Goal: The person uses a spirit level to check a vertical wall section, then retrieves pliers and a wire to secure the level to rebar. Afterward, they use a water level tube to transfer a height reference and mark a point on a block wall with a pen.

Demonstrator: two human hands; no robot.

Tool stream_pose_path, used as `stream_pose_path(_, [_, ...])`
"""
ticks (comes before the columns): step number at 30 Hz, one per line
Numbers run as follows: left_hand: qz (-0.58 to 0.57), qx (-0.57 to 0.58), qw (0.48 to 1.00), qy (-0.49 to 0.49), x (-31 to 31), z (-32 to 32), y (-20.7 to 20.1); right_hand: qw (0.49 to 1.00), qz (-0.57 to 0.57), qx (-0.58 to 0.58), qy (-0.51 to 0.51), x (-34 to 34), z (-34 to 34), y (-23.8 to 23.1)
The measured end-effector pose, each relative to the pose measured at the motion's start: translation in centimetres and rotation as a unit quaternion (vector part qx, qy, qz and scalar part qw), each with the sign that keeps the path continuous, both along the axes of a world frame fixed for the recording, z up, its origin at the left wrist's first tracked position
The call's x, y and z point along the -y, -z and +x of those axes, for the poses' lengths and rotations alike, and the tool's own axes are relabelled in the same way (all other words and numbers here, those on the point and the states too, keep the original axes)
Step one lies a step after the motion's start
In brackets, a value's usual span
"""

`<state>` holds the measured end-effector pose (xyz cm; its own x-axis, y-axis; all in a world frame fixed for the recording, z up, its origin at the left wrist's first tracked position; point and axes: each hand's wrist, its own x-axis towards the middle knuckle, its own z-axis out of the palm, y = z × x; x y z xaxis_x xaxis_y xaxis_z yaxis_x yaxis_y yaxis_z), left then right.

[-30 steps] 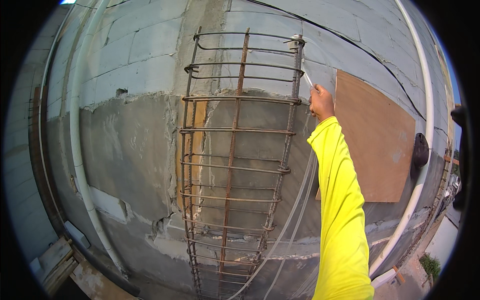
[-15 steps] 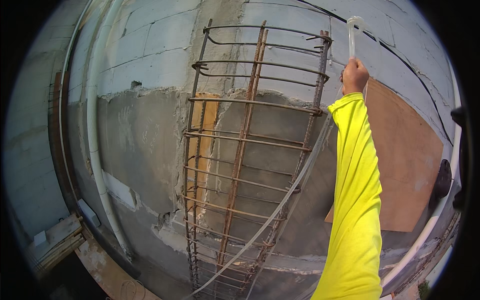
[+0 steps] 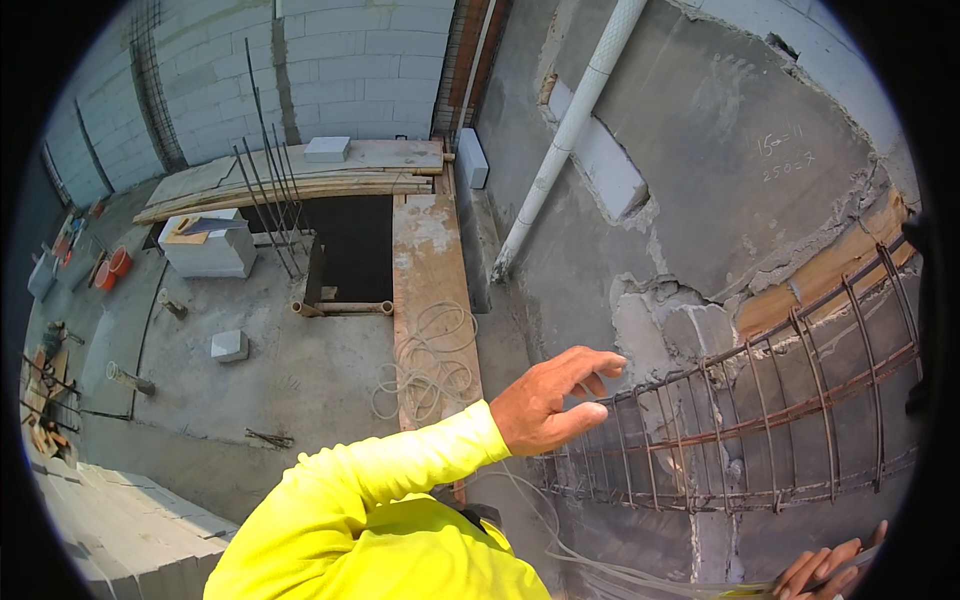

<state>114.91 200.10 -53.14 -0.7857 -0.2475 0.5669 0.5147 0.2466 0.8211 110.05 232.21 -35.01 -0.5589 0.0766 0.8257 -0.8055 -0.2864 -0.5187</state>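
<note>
My left hand (image 3: 553, 400) reaches across from the yellow sleeve, palm down. A gap shows between its thumb and bent fingers, and nothing is in it. It hovers beside the low end of a rusty rebar cage (image 3: 745, 432) that runs along the grey wall. At the lower right edge my right hand (image 3: 825, 572) is partly cut off, its fingers closed round a clear hose (image 3: 600, 565). Strands of this hose trail from there toward the floor below my left arm. A loose coil of clear hose (image 3: 432, 372) lies on a wooden plank (image 3: 415, 240).
A dark opening (image 3: 350, 250) lies left of the plank. Upright rebar (image 3: 270, 190) stands beside a white block stack (image 3: 208, 245). Orange buckets (image 3: 118, 262) sit farther left. A white pipe (image 3: 575, 130) slants along the wall; pale blocks (image 3: 140, 520) are at lower left.
The view has swung left and down. My right hand, raised with the hose before, now shows low at the right edge. My left hand has come into view.
</note>
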Motion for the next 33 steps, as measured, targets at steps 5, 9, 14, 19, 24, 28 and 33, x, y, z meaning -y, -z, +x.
stream_pose_path(5, [0.077, -0.176, 0.979, 0.066, 2.0, 4.0, -6.4, 0.960, 0.123, 0.201, -0.148, 14.7, 6.4, 13.5])
stream_pose_path(9, [0.225, -0.167, 0.956, 0.084, 7.1, 8.8, -7.1, 0.867, 0.240, 0.286, -0.330, 23.5, 11.4, 17.9])
stream_pose_path(14, [0.166, -0.068, 0.983, -0.025, 13.6, 16.5, -4.9, 0.793, 0.372, 0.205, -0.436, 29.5, 15.1, 19.5])
stream_pose_path(19, [0.153, -0.214, 0.912, -0.314, 21.5, 25.2, -3.7, 0.767, 0.459, 0.138, -0.426, 31.3, 15.2, 24.8])
stream_pose_path(24, [0.132, -0.435, 0.638, -0.622, 33.3, 44.5, -12.5, 0.763, 0.551, 0.124, -0.315, 25.2, 10.5, 39.3])
stream_pose_path(28, [0.089, -0.303, 0.432, -0.845, 35.1, 58.2, -17.5, 0.677, 0.710, 0.175, -0.088, 13.5, 4.1, 47.4])
stream_pose_path(33, [-0.009, -0.314, 0.509, -0.801, 33.6, 68.2, -19.5, 0.674, 0.693, 0.221, -0.130, 19.4, -0.6, 48.1])
